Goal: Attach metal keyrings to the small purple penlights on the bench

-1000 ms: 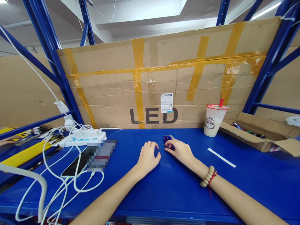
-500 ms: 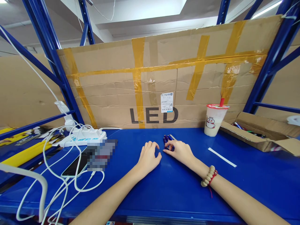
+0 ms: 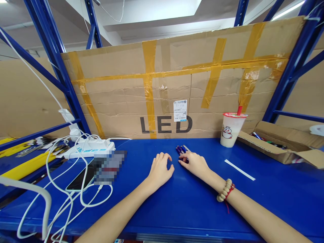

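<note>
Several dark blue pens [image 3: 180, 149] lie side by side on the blue tabletop [image 3: 162, 212], with a grey one at their right. My right hand [image 3: 195, 162] curls over their near ends, thumb and fingers drawn in around them; the palm hides the rest of the pens. A beaded bracelet and a red cord circle that wrist. To the left, my left hand [image 3: 160, 170] rests on the table holding nothing, thumb and forefinger apart in a loose curve. Bare tabletop separates the two hands.
A drink cup [image 3: 229, 130] with a red straw stands at the back right, beside an open cardboard box [image 3: 275, 150] holding pens. A white strip [image 3: 240, 169] lies nearer. Leftward are a power strip [image 3: 88, 149], a phone [image 3: 82, 179] and tangled white cables. A cardboard sheet [image 3: 121, 101] closes the back.
My right hand has shifted slightly to the right, its fingertips drawing closer together over the pens, so more of the pens shows. My left hand stays where it was.
</note>
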Available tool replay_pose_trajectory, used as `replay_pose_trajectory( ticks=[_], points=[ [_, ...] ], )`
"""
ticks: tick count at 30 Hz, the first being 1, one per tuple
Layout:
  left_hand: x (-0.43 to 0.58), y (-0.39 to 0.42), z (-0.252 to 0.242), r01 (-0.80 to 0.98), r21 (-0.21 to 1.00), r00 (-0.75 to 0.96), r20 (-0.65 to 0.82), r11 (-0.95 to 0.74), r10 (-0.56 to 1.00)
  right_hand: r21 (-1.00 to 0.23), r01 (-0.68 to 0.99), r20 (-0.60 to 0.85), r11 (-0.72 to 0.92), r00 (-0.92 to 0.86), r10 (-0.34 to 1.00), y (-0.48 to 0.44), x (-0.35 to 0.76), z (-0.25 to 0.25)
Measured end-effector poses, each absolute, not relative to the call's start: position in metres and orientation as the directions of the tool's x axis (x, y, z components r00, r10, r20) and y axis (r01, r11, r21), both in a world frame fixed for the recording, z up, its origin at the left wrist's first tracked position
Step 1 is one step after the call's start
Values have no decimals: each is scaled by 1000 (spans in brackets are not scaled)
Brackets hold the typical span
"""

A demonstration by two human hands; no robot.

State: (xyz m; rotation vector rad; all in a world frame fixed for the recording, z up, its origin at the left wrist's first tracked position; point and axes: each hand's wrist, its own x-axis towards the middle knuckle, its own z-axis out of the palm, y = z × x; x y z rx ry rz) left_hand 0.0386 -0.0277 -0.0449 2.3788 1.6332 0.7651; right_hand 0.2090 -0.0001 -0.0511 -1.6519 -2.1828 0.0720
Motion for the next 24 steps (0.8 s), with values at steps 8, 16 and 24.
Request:
replay_pose_trajectory(
  ticks=[8,16,24],
  points=[
    [39,-26,-47,830,398,271,326,-391,906,-189,937,435,295,-189,880,4,211,-60],
    [39,-26,-46,827,399,272,332,-396,903,-206,939,290,275,-210,934,9,211,-68],
    [39,-27,-46,830,396,275,324,-393,905,-187,923,273,336,-279,921,9,213,-62]
  ],
)
